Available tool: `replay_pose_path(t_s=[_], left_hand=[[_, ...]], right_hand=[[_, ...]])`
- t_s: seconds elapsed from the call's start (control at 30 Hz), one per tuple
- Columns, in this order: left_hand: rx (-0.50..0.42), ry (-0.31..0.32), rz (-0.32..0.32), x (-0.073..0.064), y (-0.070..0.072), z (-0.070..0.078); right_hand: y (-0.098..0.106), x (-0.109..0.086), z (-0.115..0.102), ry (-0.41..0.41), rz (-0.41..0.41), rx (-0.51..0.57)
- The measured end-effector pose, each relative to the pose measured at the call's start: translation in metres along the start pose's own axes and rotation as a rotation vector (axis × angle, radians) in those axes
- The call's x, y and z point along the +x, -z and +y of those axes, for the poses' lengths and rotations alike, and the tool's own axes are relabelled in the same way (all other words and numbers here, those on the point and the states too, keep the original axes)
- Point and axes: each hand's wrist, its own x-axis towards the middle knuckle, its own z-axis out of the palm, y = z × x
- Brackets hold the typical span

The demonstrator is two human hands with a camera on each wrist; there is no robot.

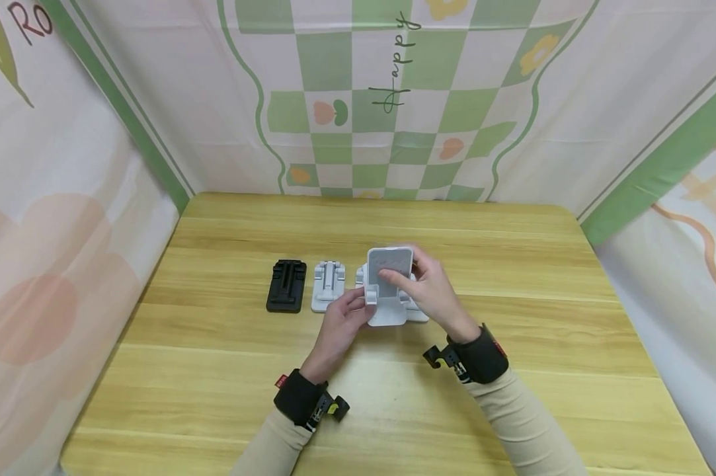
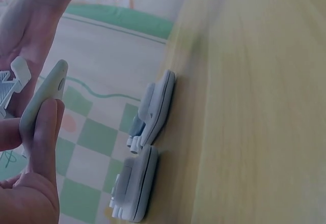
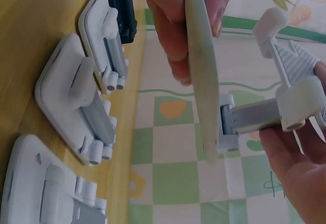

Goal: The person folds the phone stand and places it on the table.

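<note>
Both hands hold an unfolded white phone stand [image 1: 387,312] above the table. My left hand [image 1: 341,325] pinches its flat base between thumb and fingers, and the left wrist view shows this base [image 2: 47,89] nearly edge-on. The right hand [image 1: 434,291] grips the upper cradle, its thumb lying across the grey pad and its fingers behind. Between base and cradle, the right wrist view shows the extended grey arm [image 3: 254,117]. A folded white phone stand [image 1: 328,287] and a folded black phone stand [image 1: 286,285] lie to the left.
Two more folded white stands lie behind the held one, partly hidden in the head view; the right wrist view shows the middle stand [image 3: 66,91] and the nearest stand [image 3: 30,183]. The wooden table [image 1: 215,383] meets a patterned cloth [image 1: 328,66] at its back edge.
</note>
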Motion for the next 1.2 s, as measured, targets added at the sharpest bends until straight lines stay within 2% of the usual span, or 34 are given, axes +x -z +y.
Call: replay_pose_path(t_s=[0.17, 0.3, 0.43, 0.53, 0.73, 0.9, 1.2], left_hand=[[0.027, 0.015, -0.015, -0.001, 0.002, 0.004], [0.052, 0.006, -0.029, -0.006, 0.001, 0.019], [0.086, -0.004, -0.032, -0.011, 0.0, 0.031], [0.09, 0.001, -0.028, -0.009, 0.002, 0.023], [0.083, 0.002, -0.027, -0.002, 0.006, 0.004], [0.109, -0.002, -0.02, -0.002, 0.007, 0.001], [0.111, 0.025, -0.01, -0.005, 0.007, 0.0]], right_hand=[[0.004, 0.001, 0.021, -0.016, -0.069, 0.009], [0.008, 0.001, 0.043, -0.044, -0.14, 0.014], [0.011, 0.001, 0.052, -0.027, -0.177, -0.002], [0.012, 0.001, 0.051, -0.013, -0.183, -0.036], [0.012, -0.001, 0.03, 0.038, -0.167, -0.113], [0.012, -0.001, 0.022, 0.081, -0.167, -0.127], [0.01, -0.002, 0.023, 0.095, -0.16, -0.114]])
